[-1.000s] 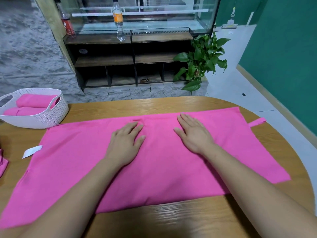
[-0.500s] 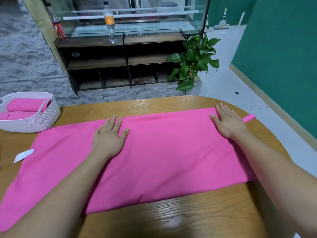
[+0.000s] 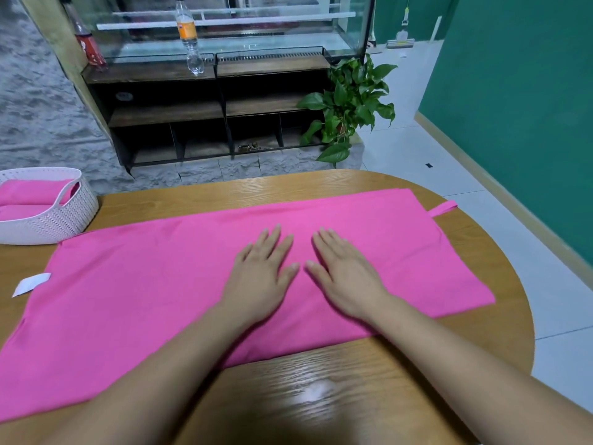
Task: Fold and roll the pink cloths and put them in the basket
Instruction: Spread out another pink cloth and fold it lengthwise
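A large pink cloth (image 3: 134,293) lies flat across the wooden table (image 3: 321,390), folded into a long band with a small loop tab at its far right corner. My left hand (image 3: 260,277) and my right hand (image 3: 345,277) press flat on the middle of the cloth, side by side with fingers straight, almost touching. At the far left stands a white woven basket (image 3: 54,220) holding rolled pink cloths (image 3: 29,195).
A white label (image 3: 30,283) sticks out at the cloth's left edge. Beyond the table are a dark shelf unit (image 3: 221,107) with bottles on top and a potted plant (image 3: 349,107). The table's rounded edge drops to the tiled floor on the right.
Both hands slid apart across the cloth half a second ago, the right one reaching the far right corner, and have now come back together at its middle.
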A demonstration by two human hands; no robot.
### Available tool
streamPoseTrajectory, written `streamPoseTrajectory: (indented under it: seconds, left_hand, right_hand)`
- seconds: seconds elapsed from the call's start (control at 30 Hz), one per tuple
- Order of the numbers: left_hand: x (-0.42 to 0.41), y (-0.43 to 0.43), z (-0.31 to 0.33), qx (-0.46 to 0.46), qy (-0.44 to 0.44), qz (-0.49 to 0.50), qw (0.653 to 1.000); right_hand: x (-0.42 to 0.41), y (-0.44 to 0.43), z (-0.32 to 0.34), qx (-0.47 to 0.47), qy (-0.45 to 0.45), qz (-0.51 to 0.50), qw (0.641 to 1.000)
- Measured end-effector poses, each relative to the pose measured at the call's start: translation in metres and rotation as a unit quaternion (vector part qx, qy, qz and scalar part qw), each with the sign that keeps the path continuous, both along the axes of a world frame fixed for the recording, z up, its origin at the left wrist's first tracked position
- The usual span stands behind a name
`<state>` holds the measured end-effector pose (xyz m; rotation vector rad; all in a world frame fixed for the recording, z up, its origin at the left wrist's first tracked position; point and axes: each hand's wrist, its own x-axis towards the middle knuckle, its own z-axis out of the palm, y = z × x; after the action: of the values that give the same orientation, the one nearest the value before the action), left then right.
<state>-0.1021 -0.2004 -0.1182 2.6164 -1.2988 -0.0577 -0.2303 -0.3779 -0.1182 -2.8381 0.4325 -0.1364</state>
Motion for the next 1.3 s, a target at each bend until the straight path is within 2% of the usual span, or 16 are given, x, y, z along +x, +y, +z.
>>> streamPoseTrajectory:
  seconds: [0.23,0.47,0.67,0.73,0.87,1.0,1.13,1.3]
  left_hand:
    - [-0.006,0.040,-0.011,0.011,-0.022,0.011,1.000]
    - [0.019,0.093,-0.018,0.008,-0.020,0.077,0.997]
    - [0.034,0.129,-0.017,0.002,-0.012,0.135,0.991]
    - [0.035,0.129,-0.017,0.002,-0.009,0.141,0.990]
    - [0.033,0.126,-0.015,0.003,-0.009,0.141,0.990]
    - [0.036,0.134,-0.015,0.004,-0.005,0.137,0.991]
    - [0.038,0.156,-0.015,0.000,-0.013,0.157,0.988]
    - [0.049,0.206,-0.015,0.000,-0.018,0.203,0.979]
  right_hand:
    - [-0.046,-0.018,-0.011,-0.033,0.010,-0.049,0.998]
    - [-0.094,-0.074,-0.007,-0.026,0.015,-0.149,0.988]
    - [-0.090,-0.087,-0.007,-0.021,0.037,-0.207,0.977]
    - [-0.073,-0.070,-0.002,-0.027,0.018,-0.187,0.982]
    - [-0.014,-0.007,0.009,0.008,-0.018,-0.059,0.998]
    - [0.052,0.062,0.011,0.027,-0.021,0.043,0.999]
    - [0.087,0.101,0.002,0.015,-0.001,0.074,0.997]
    - [0.085,0.102,-0.004,-0.013,-0.005,0.061,0.998]
